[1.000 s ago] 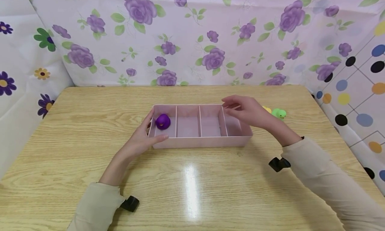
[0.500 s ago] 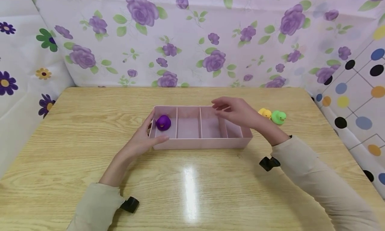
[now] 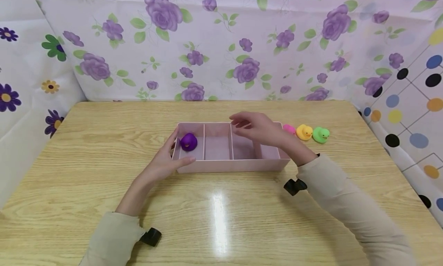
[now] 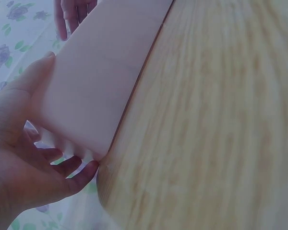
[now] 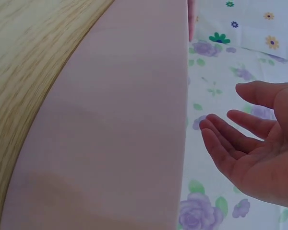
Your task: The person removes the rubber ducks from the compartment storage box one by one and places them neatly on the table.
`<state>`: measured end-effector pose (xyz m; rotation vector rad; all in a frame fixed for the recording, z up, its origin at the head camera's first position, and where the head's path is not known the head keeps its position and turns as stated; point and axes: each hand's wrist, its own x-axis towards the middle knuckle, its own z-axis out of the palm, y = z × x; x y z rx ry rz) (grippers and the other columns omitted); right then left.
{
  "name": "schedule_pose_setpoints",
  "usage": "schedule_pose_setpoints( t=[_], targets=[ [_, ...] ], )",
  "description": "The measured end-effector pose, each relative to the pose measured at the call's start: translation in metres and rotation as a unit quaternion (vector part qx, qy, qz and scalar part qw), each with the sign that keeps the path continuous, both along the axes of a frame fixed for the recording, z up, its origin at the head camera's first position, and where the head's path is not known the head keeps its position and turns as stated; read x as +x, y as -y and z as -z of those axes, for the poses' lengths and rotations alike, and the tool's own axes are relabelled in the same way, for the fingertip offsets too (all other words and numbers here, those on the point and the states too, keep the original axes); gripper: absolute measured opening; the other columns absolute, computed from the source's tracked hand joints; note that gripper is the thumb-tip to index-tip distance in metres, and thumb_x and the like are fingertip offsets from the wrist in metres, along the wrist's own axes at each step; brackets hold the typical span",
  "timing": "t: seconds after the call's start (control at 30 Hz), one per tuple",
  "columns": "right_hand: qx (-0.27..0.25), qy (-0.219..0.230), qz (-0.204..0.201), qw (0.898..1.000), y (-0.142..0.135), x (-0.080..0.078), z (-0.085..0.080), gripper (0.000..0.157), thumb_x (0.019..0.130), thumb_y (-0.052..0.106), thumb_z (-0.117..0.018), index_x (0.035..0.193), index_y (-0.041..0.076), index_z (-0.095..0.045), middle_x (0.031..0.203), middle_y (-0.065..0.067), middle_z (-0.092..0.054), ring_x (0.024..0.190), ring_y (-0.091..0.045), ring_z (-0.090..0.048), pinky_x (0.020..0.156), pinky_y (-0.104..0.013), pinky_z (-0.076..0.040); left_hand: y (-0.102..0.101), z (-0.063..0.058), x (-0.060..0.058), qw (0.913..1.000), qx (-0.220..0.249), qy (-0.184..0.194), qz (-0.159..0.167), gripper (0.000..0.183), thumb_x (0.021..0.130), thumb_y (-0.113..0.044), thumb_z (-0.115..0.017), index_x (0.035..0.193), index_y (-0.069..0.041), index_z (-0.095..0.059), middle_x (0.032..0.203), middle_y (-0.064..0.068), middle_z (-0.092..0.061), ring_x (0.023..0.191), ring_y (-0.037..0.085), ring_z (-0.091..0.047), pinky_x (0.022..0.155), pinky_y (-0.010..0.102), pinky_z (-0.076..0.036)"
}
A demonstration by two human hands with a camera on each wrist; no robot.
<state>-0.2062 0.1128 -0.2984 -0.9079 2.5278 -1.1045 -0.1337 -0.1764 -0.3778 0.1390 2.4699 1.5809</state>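
A pink box (image 3: 228, 165) with several compartments stands on the wooden table. In its leftmost compartment sits a purple rubber duck (image 3: 188, 142). My left hand (image 3: 160, 162) holds the box's left end, thumb at the front wall and fingers along the end wall; the left wrist view shows those fingers bent against it. Above the box, right of its middle, my right hand (image 3: 257, 129) hovers with loosely bent fingers and nothing between them, as the right wrist view also shows. It hides part of the back rim and compartments.
Right of the box, toward the back, a pink duck (image 3: 289, 129), partly hidden by my right hand, a yellow duck (image 3: 304, 132) and a green duck (image 3: 321, 135) stand in a row. A flowered cloth (image 3: 214, 46) hangs behind the table (image 3: 104, 143).
My right hand has moved left over the box, from its rightmost divider toward the middle, uncovering the yellow duck and part of the pink one. The left hand and box stay put.
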Motion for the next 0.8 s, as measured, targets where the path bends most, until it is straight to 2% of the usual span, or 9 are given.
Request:
schedule_pose_setpoints(
  t=[0.47, 0.8],
  targets=[
    [-0.005, 0.009, -0.018, 1.000, 0.031, -0.005, 0.004, 0.040, 0.093, 0.004, -0.062, 0.130, -0.007, -0.055, 0.120, -0.021, -0.062, 0.108, -0.028, -0.060, 0.094, -0.033, -0.048, 0.000, 0.001, 0.000, 0.9999, 0.013, 0.001, 0.002, 0.108, 0.083, -0.033, -0.077, 0.157, -0.025, 0.002, 0.159, 0.016, -0.008, 0.142, 0.038, -0.017, 0.109, 0.059, -0.022],
    [-0.004, 0.021, -0.011, 1.000, 0.051, -0.007, 0.013, 0.040, 0.094, 0.008, -0.062, 0.131, -0.005, -0.055, 0.122, -0.019, -0.062, 0.109, -0.025, -0.060, 0.092, -0.029, -0.048, 0.001, 0.002, -0.001, 0.9999, 0.013, 0.001, 0.002, 0.107, 0.084, -0.034, -0.076, 0.157, -0.027, 0.002, 0.158, 0.019, -0.012, 0.141, 0.037, -0.019, 0.108, 0.059, -0.024]
  ],
)
